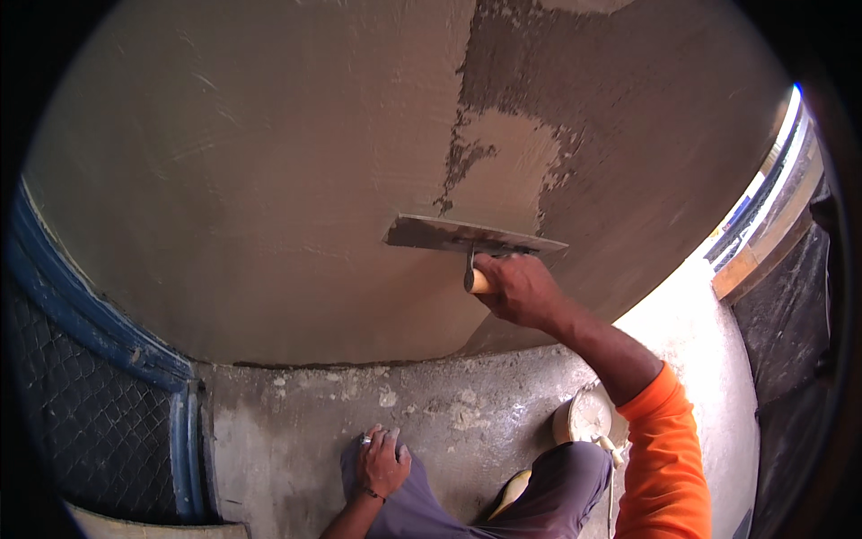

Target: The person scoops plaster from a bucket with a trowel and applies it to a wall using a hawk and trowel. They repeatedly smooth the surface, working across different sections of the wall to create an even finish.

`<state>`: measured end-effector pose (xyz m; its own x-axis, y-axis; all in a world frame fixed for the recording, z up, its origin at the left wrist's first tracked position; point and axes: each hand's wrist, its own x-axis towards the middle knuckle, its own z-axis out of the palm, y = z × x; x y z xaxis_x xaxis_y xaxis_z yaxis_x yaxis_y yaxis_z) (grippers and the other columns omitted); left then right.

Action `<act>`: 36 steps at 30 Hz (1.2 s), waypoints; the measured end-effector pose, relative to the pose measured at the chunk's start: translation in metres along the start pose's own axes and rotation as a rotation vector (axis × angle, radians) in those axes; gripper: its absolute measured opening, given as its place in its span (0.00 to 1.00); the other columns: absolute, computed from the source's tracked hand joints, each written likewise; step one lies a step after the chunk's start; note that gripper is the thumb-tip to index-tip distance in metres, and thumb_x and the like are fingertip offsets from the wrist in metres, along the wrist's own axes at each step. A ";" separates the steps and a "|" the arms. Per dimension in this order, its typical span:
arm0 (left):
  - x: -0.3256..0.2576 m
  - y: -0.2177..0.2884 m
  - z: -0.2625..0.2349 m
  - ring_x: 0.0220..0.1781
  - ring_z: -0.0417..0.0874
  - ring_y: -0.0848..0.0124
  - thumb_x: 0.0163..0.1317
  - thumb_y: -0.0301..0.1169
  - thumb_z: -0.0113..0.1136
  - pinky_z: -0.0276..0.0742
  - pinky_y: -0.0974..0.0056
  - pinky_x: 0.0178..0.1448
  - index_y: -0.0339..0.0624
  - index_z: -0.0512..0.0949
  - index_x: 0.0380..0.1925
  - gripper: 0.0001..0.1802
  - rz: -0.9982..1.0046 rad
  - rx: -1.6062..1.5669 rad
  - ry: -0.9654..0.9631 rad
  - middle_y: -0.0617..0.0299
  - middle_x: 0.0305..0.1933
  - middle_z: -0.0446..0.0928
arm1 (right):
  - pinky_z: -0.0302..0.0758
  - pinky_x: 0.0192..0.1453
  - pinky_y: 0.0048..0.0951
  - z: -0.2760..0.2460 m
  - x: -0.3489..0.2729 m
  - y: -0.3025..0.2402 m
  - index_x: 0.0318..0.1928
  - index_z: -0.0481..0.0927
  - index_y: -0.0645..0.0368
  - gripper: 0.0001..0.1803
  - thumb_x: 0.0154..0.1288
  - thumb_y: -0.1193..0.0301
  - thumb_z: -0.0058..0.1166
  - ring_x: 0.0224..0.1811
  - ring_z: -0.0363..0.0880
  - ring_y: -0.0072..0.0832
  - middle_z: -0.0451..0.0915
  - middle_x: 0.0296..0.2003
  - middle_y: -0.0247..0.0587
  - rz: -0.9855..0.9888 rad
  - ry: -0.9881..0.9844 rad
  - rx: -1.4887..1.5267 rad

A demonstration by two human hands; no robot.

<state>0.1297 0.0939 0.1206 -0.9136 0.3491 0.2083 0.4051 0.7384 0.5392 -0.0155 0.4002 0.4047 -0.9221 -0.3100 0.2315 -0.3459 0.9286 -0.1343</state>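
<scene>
My right hand (523, 289) is wrapped round the light wooden handle of a rectangular plastering trowel (431, 234). The trowel's long metal blade lies against the wall (269, 180), tilted slightly down to the right. Smooth grey-brown plaster covers the left side of that wall and the part under the blade. Above the trowel, a lighter patch of plaster (507, 157) has ragged edges against a darker, rougher coat (628, 171). My left hand (383, 463) rests on my left knee, holding nothing, with its fingers loosely laid over the knee.
A round bucket (588, 415) of pale mix stands on the plaster-spattered floor (305, 413), beside my right knee. A blue frame (108, 323) with dark mesh borders the wall at left. Wooden boards (763, 242) and dark sheeting (786, 314) stand at right.
</scene>
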 end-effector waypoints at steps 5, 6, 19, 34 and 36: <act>0.005 -0.006 0.004 0.64 0.78 0.44 0.56 0.34 0.65 0.76 0.47 0.65 0.35 0.81 0.52 0.23 0.029 -0.007 -0.016 0.42 0.53 0.80 | 0.79 0.43 0.49 -0.082 0.013 -0.013 0.48 0.78 0.58 0.17 0.62 0.66 0.68 0.40 0.83 0.54 0.84 0.34 0.52 -0.003 0.031 -0.035; 0.005 -0.007 0.005 0.64 0.78 0.44 0.56 0.34 0.65 0.76 0.47 0.65 0.35 0.81 0.52 0.23 0.026 0.012 -0.031 0.43 0.53 0.80 | 0.79 0.42 0.48 -0.097 0.016 -0.015 0.48 0.78 0.58 0.17 0.63 0.66 0.68 0.39 0.84 0.52 0.84 0.33 0.51 -0.016 0.059 -0.023; 0.012 -0.017 0.022 0.63 0.78 0.44 0.57 0.38 0.62 0.76 0.46 0.66 0.35 0.82 0.48 0.22 0.000 0.004 -0.079 0.41 0.53 0.79 | 0.85 0.50 0.40 -0.252 0.062 -0.021 0.47 0.81 0.55 0.16 0.66 0.61 0.69 0.40 0.82 0.25 0.83 0.36 0.37 0.042 0.181 0.262; 0.062 0.114 0.017 0.64 0.80 0.58 0.73 0.42 0.61 0.81 0.52 0.64 0.41 0.74 0.64 0.25 -0.150 -1.154 -0.513 0.52 0.61 0.79 | 0.77 0.50 0.55 -0.030 -0.145 0.032 0.56 0.72 0.59 0.26 0.68 0.55 0.60 0.44 0.83 0.57 0.84 0.41 0.57 0.248 -0.124 0.100; 0.073 0.146 0.031 0.65 0.80 0.60 0.77 0.48 0.55 0.80 0.47 0.65 0.42 0.71 0.66 0.27 -0.344 -1.574 -0.741 0.53 0.62 0.78 | 0.79 0.47 0.54 0.035 -0.175 0.011 0.53 0.71 0.61 0.28 0.67 0.51 0.62 0.40 0.84 0.58 0.84 0.33 0.58 0.296 -0.421 0.256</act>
<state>0.1230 0.2453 0.1898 -0.5561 0.8042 -0.2098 -0.6037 -0.2174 0.7670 0.1355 0.4577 0.3286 -0.9573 -0.1475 -0.2485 -0.0450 0.9255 -0.3760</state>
